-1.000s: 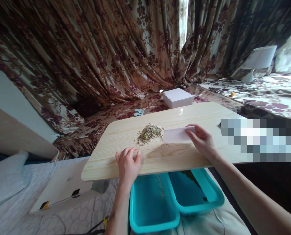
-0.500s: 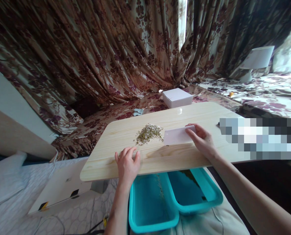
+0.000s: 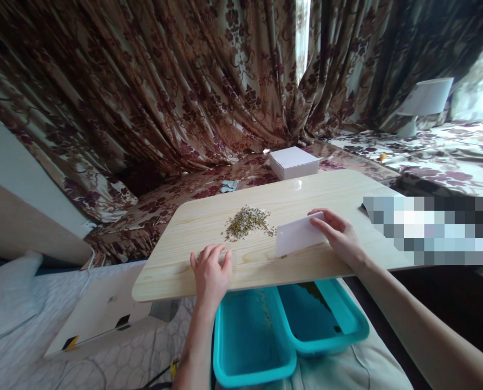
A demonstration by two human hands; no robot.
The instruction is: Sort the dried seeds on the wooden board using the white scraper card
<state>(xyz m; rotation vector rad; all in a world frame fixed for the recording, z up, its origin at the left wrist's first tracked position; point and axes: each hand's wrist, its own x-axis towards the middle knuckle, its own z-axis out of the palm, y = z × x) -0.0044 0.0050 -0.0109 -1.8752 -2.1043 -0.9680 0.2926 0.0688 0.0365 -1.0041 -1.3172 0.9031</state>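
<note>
Floral curtains (image 3: 233,81) behind a pale desk (image 3: 178,233), most of the pile (image 3: 247,222) on it left to do I reckon, just a few bits (image 3: 284,257) by the card (image 3: 298,236); right hand (image 3: 341,234) pinches that, left hand (image 3: 212,269) rests spread, empty

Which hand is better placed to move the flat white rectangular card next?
Probably right: the right hand grips the card; the apparently empty left hand is apart from it, at the pale wood-grain tabletop.
</note>
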